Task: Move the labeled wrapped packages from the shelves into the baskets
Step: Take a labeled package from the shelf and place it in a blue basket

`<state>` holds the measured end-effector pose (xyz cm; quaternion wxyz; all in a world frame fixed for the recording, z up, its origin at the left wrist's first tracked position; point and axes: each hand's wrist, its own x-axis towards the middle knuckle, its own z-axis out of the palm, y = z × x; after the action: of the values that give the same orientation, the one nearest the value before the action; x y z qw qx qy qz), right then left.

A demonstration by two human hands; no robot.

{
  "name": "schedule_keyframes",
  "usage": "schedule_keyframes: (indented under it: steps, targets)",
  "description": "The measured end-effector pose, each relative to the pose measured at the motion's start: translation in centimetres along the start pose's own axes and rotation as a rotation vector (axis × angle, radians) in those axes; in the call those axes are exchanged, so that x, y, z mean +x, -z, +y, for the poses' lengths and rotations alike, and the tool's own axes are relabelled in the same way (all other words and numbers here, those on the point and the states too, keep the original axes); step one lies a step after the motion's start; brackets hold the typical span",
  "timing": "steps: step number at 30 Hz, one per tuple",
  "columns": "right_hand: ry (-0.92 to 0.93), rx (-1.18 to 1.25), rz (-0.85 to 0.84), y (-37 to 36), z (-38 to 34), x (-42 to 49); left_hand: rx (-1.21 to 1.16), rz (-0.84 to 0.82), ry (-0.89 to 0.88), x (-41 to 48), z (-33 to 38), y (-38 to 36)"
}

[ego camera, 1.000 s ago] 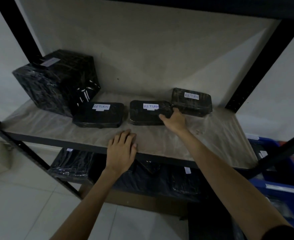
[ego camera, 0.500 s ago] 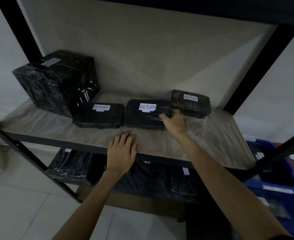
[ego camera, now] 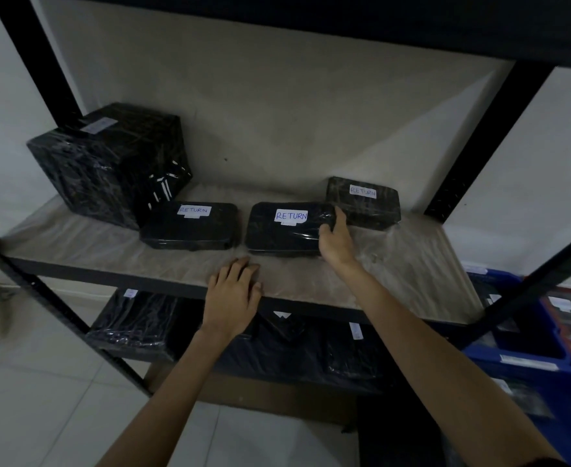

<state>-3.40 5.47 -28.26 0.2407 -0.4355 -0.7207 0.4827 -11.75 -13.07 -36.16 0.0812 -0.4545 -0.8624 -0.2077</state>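
Gripping the right end of the middle package (ego camera: 285, 229), the right hand (ego camera: 336, 239) has its fingers (ego camera: 339, 219) curled over the package's top corner and the thumb down on its near edge, so the wrapped box sits clamped in that hand while resting on the shelf (ego camera: 412, 257). Its white label (ego camera: 290, 216) reads RETURN in blue ink and lies just left of those fingers.

The left hand (ego camera: 233, 294) lies flat, palm down, on the front lip of the shelf, fingers spread a little and holding nothing. The held package lies just beyond its fingertips, close but apart from them.

To the left of the held package, almost touching it, sits another flat black package (ego camera: 191, 227) with its own RETURN label. Behind the right hand, nearer the wall, a third labelled package (ego camera: 363, 202) lies just beside the curled fingers. A large cube-shaped wrapped box (ego camera: 108, 163) stands at the left end of the shelf, a pale label on its top; what it says is too dim to read.

Below, on the lower shelf, more dark wrapped parcels (ego camera: 135, 323) lie in shadow. At the right edge stands a blue basket (ego camera: 526, 360), with an orange-rimmed one (ego camera: 560, 323) beside it holding wrapped items.
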Motion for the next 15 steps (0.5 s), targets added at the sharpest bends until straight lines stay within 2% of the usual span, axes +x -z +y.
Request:
schedule_keyframes:
  steps: [7,15]
  targets:
    - [0.068,0.061,0.032,4.9,0.6,-1.7,-0.079,-0.012,-0.051,-1.9,1.7,1.2]
    - [0.110,0.200,0.004,12.6,3.7,-6.7,-0.172,0.005,-0.076,-4.9,7.4,2.2]
